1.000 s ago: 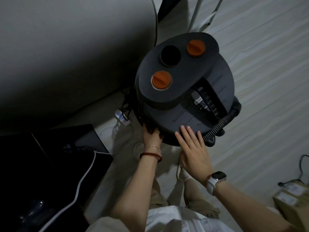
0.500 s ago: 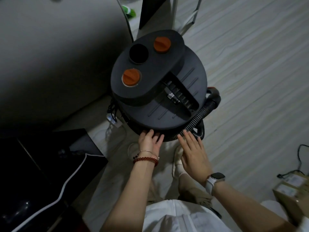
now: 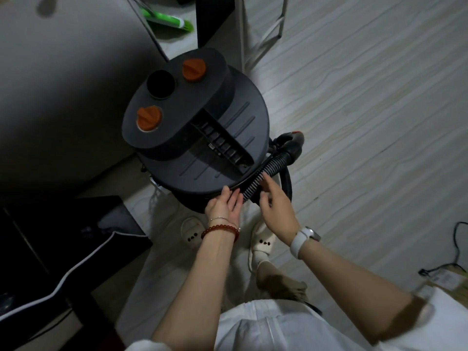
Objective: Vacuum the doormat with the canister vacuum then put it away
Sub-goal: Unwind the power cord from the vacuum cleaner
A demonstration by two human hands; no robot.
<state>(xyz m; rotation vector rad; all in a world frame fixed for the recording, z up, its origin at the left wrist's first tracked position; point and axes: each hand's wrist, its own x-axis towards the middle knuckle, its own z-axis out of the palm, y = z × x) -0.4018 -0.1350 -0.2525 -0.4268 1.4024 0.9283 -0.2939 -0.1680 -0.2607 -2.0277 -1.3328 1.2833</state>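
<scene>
- On the pale plank floor (image 3: 367, 102), close against the grey wall (image 3: 63, 84), the canister vacuum (image 3: 202, 138) is seen standing upright, just ahead of the person's slippered feet.
- The ribbed hose (image 3: 263, 173) is laid along the near right rim of the lid; its long axis runs on a diagonal, from its cuff (image 3: 291, 150) at the canister's right side down toward the person.
- The left hand (image 3: 224, 206) is rested on the near rim of the canister with fingers straight and loose; nothing is gripped by it, and its fingertips lie just beside the hose's lower end.
- The right hand (image 3: 276, 201) is placed over the hose from the right, fingers bent round it; a grasp appears to be formed, though how firmly cannot be told.
- The hose is thus bracketed by both hands, the right being the nearer and already on it.
- It is judged that the hose is being handled for stowing; no doormat is in view.
- Any coming pull would best be made along the hose's diagonal, toward the person.
</scene>
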